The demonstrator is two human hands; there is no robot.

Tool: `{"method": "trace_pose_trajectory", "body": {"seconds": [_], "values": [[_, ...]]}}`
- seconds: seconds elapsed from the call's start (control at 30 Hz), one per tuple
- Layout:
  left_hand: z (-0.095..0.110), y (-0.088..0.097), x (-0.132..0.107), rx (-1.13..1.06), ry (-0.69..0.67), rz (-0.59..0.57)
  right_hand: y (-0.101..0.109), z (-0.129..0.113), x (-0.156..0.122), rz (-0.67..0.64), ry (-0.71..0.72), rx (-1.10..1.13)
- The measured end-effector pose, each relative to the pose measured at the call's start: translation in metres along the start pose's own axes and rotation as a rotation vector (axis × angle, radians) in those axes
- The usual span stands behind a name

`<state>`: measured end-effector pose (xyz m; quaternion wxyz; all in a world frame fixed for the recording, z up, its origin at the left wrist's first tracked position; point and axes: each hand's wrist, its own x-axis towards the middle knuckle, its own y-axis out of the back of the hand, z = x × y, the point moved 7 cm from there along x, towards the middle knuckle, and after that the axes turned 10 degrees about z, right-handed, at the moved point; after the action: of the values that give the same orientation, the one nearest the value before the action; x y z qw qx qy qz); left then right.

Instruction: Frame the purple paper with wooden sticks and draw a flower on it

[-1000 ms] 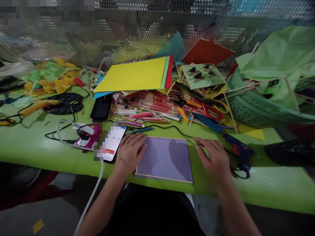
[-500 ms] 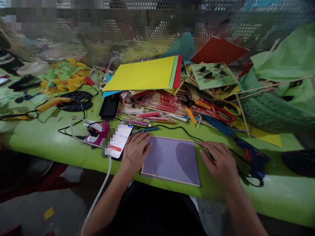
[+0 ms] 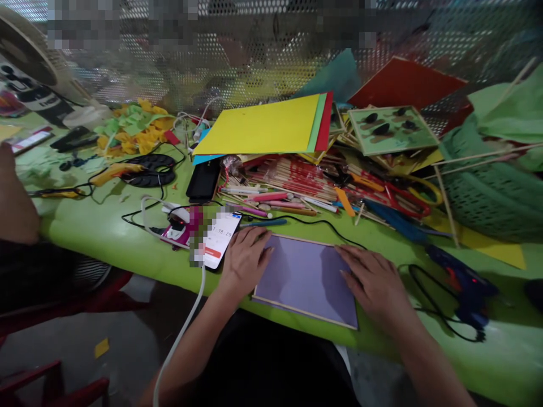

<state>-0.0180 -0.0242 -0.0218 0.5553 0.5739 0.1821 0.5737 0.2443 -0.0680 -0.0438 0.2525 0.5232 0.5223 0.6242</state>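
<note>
A purple paper panel [image 3: 303,277] framed with thin sticks lies flat at the near edge of the green table [image 3: 106,229]. My left hand [image 3: 245,258] rests on the panel's left edge with its fingers stretched flat. My right hand [image 3: 373,281] lies flat on the right edge, fingers spread. Neither hand grips anything. A phone [image 3: 219,239] showing a timer lies just left of my left hand, with a white cable running off the table.
A blue glue gun [image 3: 464,282] with a black cord lies right of the panel. Behind it are sticks and pens [image 3: 288,186], scissors [image 3: 399,195], stacked coloured sheets [image 3: 267,125], a green basket [image 3: 492,192] and a yellow glue gun [image 3: 112,172]. Another person's arm [image 3: 12,198] shows at far left.
The view has swung left, so everything sits further right in frame. Both hands stay flat on the panel; my right hand has slid slightly inward onto the purple paper.
</note>
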Motion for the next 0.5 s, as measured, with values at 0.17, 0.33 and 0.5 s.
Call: {"method": "trace_pose_trajectory", "body": {"seconds": [0.17,0.33,0.5], "values": [[0.0011,0.0005,0.0012,0.030,0.010,-0.030,0.0017,-0.0043,0.0030,-0.015,-0.002,-0.038],[0.0003,-0.0016,0.0015,0.030,0.014,-0.037,0.0012,-0.0058,0.0035,-0.005,0.015,-0.047],[-0.0011,-0.0026,-0.0009,0.009,0.015,-0.024,0.0046,-0.0025,0.0028,0.056,-0.010,0.036]]}}
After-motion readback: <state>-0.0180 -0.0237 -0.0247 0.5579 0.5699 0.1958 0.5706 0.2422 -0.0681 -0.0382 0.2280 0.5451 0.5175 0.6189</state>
